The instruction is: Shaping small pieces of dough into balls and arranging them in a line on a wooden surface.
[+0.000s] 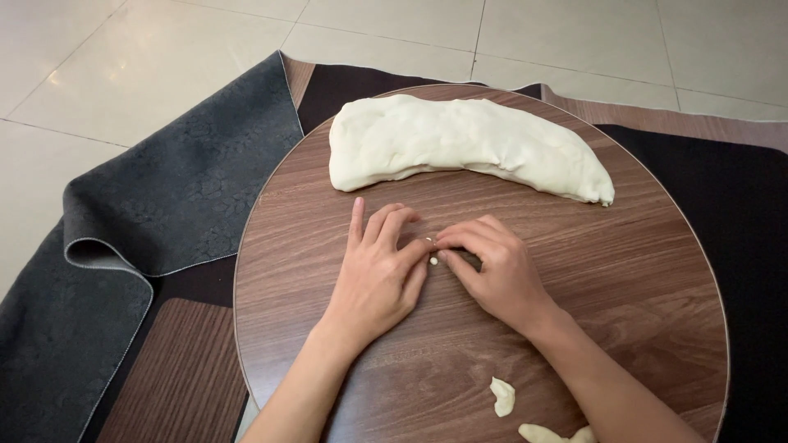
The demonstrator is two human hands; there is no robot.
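Now both hands meet mid-board: the left hand (379,275) lies flat, fingers together, while the right hand (490,271) pinches dough crumbs (432,260) from it; the dough log (460,146) lies along the far edge of the round wooden board (624,279).

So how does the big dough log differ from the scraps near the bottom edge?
The dough log is one long, thick, curved mass on the far side of the round wooden board; the scraps are small, thin, separate pieces at the near edge. Neither hand touches either. Both are pale white.
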